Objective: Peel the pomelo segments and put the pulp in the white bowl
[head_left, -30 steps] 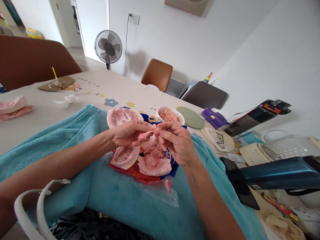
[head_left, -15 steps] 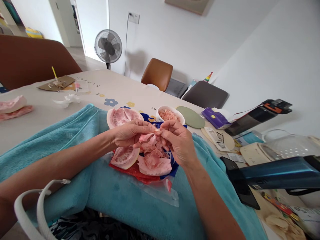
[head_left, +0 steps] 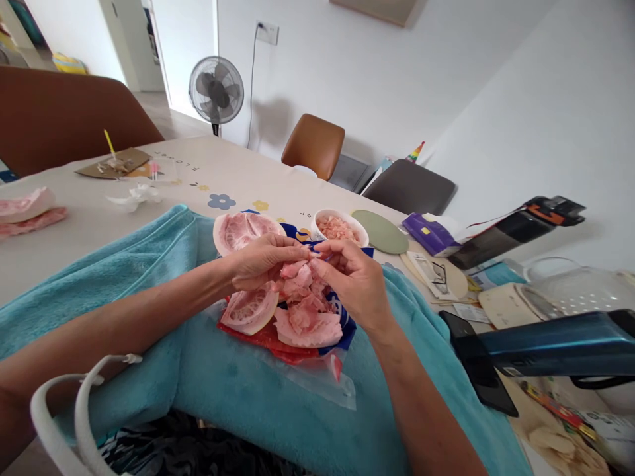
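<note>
My left hand and my right hand meet above a plastic bag, fingertips pinched together. Between them is a small pale-pink piece of pomelo, mostly covered by the fingers. Directly below lie torn pink membranes and a thick chunk of peel. One hollowed pomelo rind rests behind my left hand, and another rind piece sits in front of it. A white bowl holding loose pink pulp stands just beyond my right hand.
A teal towel lies under the bag. To the right are a green round mat, a purple tissue pack, a black phone, glasses and a blue bottle. More peel lies far left.
My fingertips have shifted slightly on the pomelo piece, and the pink flap that hung by my left fingers now sits lower, over the membranes. The view has moved a little.
</note>
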The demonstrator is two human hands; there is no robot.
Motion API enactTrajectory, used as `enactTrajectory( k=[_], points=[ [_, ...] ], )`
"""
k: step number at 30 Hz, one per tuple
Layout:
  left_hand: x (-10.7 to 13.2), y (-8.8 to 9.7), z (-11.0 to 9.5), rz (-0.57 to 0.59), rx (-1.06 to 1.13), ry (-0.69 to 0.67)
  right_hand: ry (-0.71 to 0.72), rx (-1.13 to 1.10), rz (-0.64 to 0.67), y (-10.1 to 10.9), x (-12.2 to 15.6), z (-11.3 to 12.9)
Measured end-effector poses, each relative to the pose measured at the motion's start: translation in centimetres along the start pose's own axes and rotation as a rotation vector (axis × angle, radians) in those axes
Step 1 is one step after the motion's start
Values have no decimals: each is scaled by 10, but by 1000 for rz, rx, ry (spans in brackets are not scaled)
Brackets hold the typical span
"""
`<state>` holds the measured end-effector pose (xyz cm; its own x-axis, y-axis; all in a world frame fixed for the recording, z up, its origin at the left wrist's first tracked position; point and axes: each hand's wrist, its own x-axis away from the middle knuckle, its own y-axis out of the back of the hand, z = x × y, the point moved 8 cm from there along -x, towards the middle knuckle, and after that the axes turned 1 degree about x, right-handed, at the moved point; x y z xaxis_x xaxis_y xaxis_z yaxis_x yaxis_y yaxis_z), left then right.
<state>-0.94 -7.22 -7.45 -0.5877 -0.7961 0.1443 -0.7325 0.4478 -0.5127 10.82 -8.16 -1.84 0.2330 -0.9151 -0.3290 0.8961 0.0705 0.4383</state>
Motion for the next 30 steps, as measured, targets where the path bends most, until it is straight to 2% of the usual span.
enactTrajectory(
  k=[7,11,19,23,30],
  points=[
    [2,-1,2,-33,-83,9,-43,-57,120,-11,0,-11],
    [3,-2,1,-33,-128,1,-89,-140,142,-11,-1,-10],
    [4,-7,-3,74,-69,-25,-442,-629,246,-30,7,-25],
    [4,-6,-3,79,6,-10,-480,-772,198,-30,6,-26],
    [2,-4,-5,83,51,-36,-396,-720,85,-12,3,-14]
  ],
)
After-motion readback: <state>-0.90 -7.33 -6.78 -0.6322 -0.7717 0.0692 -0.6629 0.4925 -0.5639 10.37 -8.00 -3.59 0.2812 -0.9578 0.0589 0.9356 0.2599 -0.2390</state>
